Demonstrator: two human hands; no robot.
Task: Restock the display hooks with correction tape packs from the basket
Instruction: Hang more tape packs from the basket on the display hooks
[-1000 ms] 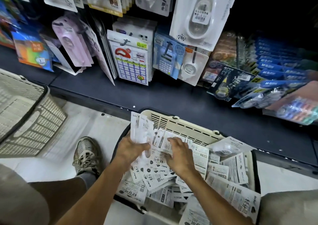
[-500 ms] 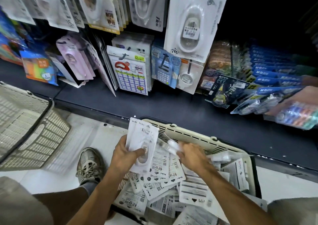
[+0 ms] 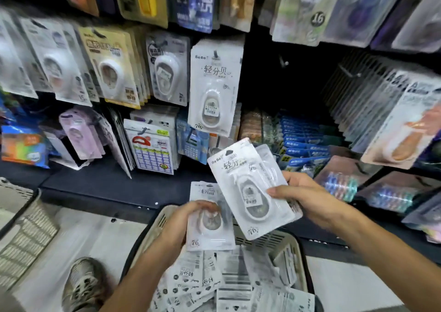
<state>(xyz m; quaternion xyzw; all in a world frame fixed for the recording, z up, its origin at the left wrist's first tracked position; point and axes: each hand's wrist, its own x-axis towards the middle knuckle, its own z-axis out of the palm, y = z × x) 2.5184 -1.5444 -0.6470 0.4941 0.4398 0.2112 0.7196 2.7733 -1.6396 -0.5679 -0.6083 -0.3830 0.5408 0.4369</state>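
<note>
Above basket (image 3: 296,252): right hand (image 3: 310,199) pinches light, stiff correction tape pack (image 3: 253,187) at its edge; left hand (image 3: 188,218) grips second pack (image 3: 210,230); hold near hang-hole.

Upper hanging packs blur, print unreadable. My left hand (image 3: 188,218) covers much of the white carded correction tape pack (image 3: 210,230). Cream slatted plastic basket (image 3: 290,245) runs off bottom edge; grey mesh sneaker (image 3: 83,285) too.

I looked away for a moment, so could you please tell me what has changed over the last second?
The right hand left the basket, gripping packs it has lifted toward the hooks. The left hand has risen a little with its pack. The basket stays full of packs.
</note>
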